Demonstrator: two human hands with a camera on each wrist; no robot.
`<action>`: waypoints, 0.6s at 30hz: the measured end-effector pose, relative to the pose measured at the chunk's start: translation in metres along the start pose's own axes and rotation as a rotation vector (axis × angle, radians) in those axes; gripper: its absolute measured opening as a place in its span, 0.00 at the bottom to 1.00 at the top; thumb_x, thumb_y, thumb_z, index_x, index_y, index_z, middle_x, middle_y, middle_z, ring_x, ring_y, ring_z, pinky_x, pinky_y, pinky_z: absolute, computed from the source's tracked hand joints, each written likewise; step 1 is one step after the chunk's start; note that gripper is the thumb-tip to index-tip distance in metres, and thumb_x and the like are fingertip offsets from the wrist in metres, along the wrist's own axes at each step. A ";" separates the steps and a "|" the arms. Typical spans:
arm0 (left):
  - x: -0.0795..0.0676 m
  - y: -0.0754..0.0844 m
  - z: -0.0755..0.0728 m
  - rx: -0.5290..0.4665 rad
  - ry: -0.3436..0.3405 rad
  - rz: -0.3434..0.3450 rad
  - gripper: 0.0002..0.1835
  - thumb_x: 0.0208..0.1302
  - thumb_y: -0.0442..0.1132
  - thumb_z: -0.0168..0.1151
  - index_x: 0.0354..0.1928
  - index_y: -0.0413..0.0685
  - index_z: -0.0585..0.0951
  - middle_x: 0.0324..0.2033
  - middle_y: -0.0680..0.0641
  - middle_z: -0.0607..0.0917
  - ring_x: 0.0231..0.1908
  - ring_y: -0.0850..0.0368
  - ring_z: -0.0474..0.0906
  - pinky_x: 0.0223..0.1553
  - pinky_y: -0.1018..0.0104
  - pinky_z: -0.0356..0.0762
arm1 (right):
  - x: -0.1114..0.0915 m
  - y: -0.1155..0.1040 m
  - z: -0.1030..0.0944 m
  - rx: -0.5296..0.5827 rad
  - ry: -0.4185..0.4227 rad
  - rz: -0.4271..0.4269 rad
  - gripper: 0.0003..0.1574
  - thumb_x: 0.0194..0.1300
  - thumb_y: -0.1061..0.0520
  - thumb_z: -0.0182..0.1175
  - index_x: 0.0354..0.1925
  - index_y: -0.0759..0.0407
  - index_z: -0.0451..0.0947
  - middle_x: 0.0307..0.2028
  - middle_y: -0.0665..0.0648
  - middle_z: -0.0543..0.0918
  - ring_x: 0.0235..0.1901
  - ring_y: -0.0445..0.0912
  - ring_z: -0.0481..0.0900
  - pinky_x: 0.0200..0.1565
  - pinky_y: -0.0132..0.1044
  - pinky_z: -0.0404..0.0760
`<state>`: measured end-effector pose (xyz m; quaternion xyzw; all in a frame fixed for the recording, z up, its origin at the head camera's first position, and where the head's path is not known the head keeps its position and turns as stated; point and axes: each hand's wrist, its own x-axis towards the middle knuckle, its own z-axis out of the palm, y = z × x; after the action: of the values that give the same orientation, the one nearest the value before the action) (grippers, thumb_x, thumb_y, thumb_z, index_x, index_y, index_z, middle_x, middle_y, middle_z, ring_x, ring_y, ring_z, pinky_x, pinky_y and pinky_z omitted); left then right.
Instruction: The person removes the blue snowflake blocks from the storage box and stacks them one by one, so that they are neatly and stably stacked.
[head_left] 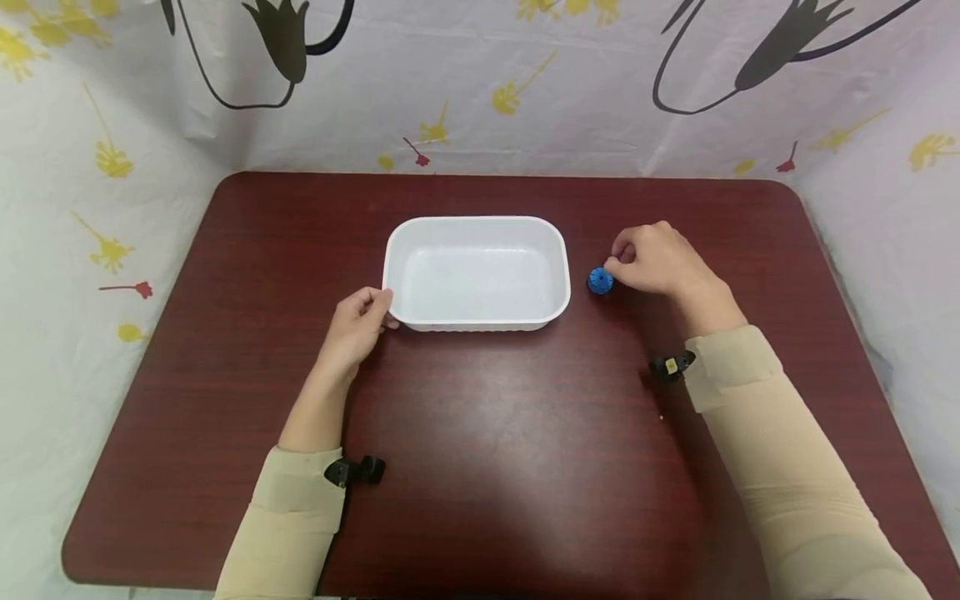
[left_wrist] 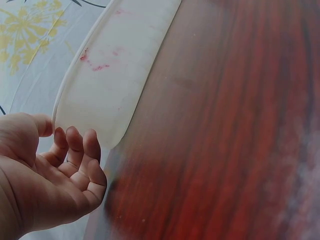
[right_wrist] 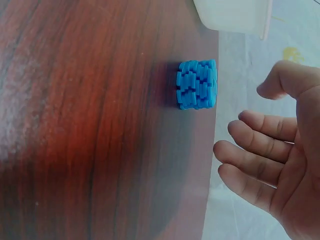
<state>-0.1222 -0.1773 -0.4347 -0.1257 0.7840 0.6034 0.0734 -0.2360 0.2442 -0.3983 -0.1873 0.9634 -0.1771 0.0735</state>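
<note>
A white plastic tub (head_left: 480,321) with rounded corners stands on the table. At its near left corner my left hand (head_left: 360,323) pinches the rim, thumb on top and fingers below. From the left wrist view, the tub's outer wall (left_wrist: 107,70) carries reddish smudges. To the right of the tub sits a small blue stack of notched discs (head_left: 599,281), round from above and toothed along the side. Beside it, my right hand (head_left: 660,258) hovers with loosely bent fingers. In the right wrist view a gap separates this hand (right_wrist: 270,145) from the blue stack (right_wrist: 196,85).
Everything stands on a dark red wood-grain table (head_left: 480,450) with rounded corners. A white sheet (head_left: 480,125) printed with yellow, red and grey plants rises behind and at the sides. Each wrist wears a small black camera (head_left: 360,471).
</note>
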 end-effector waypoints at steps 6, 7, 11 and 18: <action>0.001 -0.001 0.000 0.002 0.003 0.006 0.18 0.78 0.46 0.53 0.43 0.35 0.78 0.27 0.52 0.82 0.31 0.60 0.81 0.41 0.67 0.75 | -0.008 0.001 -0.001 0.081 0.070 0.056 0.15 0.65 0.53 0.57 0.39 0.63 0.82 0.34 0.62 0.86 0.35 0.54 0.81 0.40 0.50 0.76; 0.001 -0.001 0.001 0.005 0.005 0.007 0.18 0.78 0.46 0.54 0.43 0.35 0.78 0.27 0.51 0.82 0.31 0.59 0.81 0.41 0.67 0.74 | -0.010 0.000 -0.001 0.100 0.084 0.071 0.16 0.66 0.53 0.56 0.40 0.64 0.82 0.35 0.63 0.86 0.36 0.54 0.81 0.41 0.50 0.76; -0.002 -0.001 -0.002 0.052 0.036 0.010 0.19 0.77 0.49 0.55 0.45 0.36 0.79 0.31 0.47 0.82 0.33 0.57 0.80 0.40 0.68 0.75 | -0.017 -0.001 -0.002 0.173 0.134 0.125 0.19 0.69 0.51 0.54 0.44 0.64 0.82 0.38 0.65 0.86 0.38 0.55 0.82 0.42 0.52 0.77; -0.014 0.008 -0.017 0.294 0.239 0.169 0.21 0.75 0.53 0.56 0.45 0.39 0.79 0.35 0.42 0.82 0.36 0.52 0.77 0.38 0.66 0.72 | -0.036 -0.006 -0.005 0.213 0.208 0.166 0.20 0.72 0.49 0.53 0.48 0.64 0.79 0.41 0.64 0.85 0.39 0.55 0.83 0.42 0.52 0.77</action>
<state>-0.1105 -0.1898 -0.4192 -0.1184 0.8746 0.4672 -0.0535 -0.2023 0.2547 -0.3884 -0.0787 0.9538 -0.2897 0.0074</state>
